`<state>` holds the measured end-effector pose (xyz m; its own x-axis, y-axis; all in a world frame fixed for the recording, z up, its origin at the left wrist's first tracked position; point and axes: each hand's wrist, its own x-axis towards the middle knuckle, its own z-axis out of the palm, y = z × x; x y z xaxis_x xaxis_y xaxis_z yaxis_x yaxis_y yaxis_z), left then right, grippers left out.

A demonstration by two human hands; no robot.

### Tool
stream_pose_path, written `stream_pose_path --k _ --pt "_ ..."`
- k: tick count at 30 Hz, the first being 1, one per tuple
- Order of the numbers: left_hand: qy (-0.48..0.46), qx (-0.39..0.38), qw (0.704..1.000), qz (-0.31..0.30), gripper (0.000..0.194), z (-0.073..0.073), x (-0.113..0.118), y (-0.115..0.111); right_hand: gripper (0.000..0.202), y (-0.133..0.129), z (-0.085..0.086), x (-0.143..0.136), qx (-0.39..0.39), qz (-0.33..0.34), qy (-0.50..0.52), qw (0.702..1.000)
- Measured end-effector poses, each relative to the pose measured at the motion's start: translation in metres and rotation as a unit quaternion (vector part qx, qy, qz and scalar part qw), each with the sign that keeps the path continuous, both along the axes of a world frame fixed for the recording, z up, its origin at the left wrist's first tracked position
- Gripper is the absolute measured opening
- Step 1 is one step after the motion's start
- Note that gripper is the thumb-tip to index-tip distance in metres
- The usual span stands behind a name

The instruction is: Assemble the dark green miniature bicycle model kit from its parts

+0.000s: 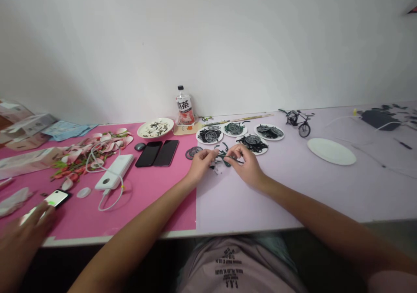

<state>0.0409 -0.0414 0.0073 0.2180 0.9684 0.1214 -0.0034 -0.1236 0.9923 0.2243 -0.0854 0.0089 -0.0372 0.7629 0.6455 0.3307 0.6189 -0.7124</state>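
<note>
Head view: dark plastic pieces [221, 156] sit at centre, clamped between fingers of left hand [202, 161] and right hand [246, 163]; loose wheel [193, 152] at nine o'clock, laden plate [261, 152] at two. Uneven pressure could snap thin pieces.

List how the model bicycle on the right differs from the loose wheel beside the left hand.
Pose: the model bicycle stands upright on its wheels, while the loose wheel lies flat.
Make-up: the bicycle is wheels joined to a frame; the wheel is a single separate part.
Place: the bicycle is well away from the left hand; the wheel is right beside it.
Both are dark.
</note>
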Motion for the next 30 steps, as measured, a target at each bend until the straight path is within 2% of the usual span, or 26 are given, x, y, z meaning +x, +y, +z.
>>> stream_pose_path --k 6,13,18,23,26,30 --pt "-0.031 -0.036 0.998 -0.044 0.049 0.003 -0.001 -0.003 0.041 0.003 0.001 0.003 0.019 0.024 -0.016 0.999" --pt "-0.078 -0.12 0.989 -0.039 0.049 0.008 0.002 -0.006 0.041 0.009 -0.001 0.001 -0.004 0.028 -0.064 0.998" --pt "-0.058 -0.097 0.993 -0.03 0.045 0.009 0.001 -0.008 0.043 0.006 0.001 0.002 -0.018 0.044 -0.104 0.993" --pt "-0.044 -0.083 0.995 -0.035 0.045 0.01 0.001 -0.01 0.056 0.007 -0.004 0.004 -0.027 0.073 -0.058 0.995" --pt "-0.039 -0.082 0.996 -0.025 0.047 0.008 0.001 -0.009 0.056 0.008 -0.006 0.004 -0.025 0.042 -0.01 0.999" --pt "-0.051 -0.075 0.996 -0.01 0.048 0.005 0.001 -0.006 0.046 0.009 -0.003 0.008 0.006 -0.025 0.045 0.999"
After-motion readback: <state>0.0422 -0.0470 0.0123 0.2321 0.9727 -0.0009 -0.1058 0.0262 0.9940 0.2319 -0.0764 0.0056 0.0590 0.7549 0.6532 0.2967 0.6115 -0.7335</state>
